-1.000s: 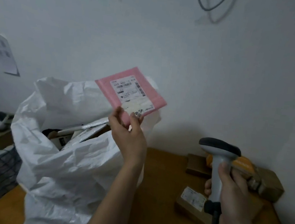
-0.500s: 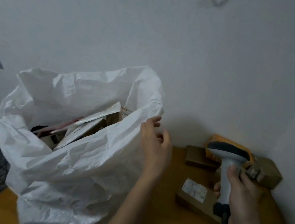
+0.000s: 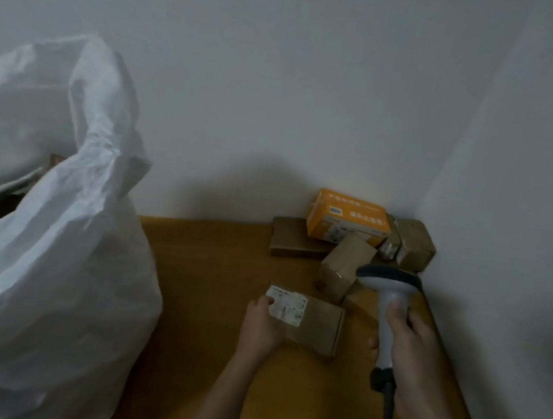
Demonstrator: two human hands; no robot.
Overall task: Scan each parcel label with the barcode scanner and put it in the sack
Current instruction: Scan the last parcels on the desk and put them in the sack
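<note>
The left hand (image 3: 262, 325) is gripping the near-left edge of a flat brown parcel (image 3: 315, 324) lying on the wooden counter (image 3: 213, 271), thumb resting on its white label (image 3: 286, 305). The right hand (image 3: 406, 344) is holding the barcode scanner (image 3: 390, 291) upright by its handle, just right of that parcel. Behind the parcel, an orange box (image 3: 347, 221) and several brown boxes (image 3: 344, 268) are sitting in the corner. The white sack (image 3: 47, 269) is standing well left of the parcel.
</note>
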